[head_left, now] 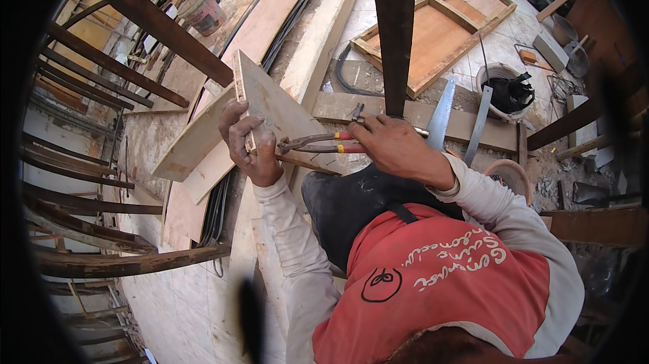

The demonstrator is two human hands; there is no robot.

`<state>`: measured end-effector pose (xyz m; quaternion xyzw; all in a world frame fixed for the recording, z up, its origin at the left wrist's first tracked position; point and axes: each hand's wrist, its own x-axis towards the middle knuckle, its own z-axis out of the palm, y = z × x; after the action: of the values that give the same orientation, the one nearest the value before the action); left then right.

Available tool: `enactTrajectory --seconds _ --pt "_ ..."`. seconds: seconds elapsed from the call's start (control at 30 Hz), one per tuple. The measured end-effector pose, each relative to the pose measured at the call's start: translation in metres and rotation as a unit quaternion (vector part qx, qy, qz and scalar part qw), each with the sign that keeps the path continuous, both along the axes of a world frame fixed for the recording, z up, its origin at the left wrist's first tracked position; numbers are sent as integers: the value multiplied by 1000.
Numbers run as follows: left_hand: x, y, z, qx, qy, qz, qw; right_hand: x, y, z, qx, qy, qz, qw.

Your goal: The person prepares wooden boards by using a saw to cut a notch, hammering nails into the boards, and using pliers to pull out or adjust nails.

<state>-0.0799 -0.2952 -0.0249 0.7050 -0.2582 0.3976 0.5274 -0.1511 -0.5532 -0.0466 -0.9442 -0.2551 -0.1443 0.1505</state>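
Note:
My left hand (250, 148) is closed around the edge of a pale wooden board (280, 104), fingers along its left side and thumb nearer me. The board stands tilted above other timber. In my right hand (400, 149) I grip pincers (331, 143) with red and yellow handles. Their metal jaws reach toward my left thumb, close to the board's edge; whether they touch it I cannot tell. A small metal tool head (357, 111), perhaps a hammer's, pokes out beyond my right fingers; the hand hides most of that tool.
A dark upright post (393, 33) rises just ahead of my right hand. Right of it stand a handsaw (442, 115), a curved metal blade (478, 126) and a bucket (481, 79) holding black material. A framed wooden panel (412, 43) lies ahead. Long planks (328, 33) and dark beams (155, 19) extend leftward.

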Motion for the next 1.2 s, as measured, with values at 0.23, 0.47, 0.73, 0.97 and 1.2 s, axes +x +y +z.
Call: enactTrajectory --seconds 0.23,0.47,0.73,0.97,1.2 --pt "12 -30 -1 -76 -28 -179 981 10 -28 51 -72 17 60 995" --pt "12 -36 -1 -58 -25 -157 986 21 -33 28 42 264 91 959" --pt "16 -38 1 -49 -37 -142 988 -14 29 -78 289 224 13 931" --pt "10 -46 6 -18 -44 -109 993 -13 42 -104 339 233 12 911" --pt "10 -42 4 -30 -41 -82 995 -14 47 -95 356 203 15 912"
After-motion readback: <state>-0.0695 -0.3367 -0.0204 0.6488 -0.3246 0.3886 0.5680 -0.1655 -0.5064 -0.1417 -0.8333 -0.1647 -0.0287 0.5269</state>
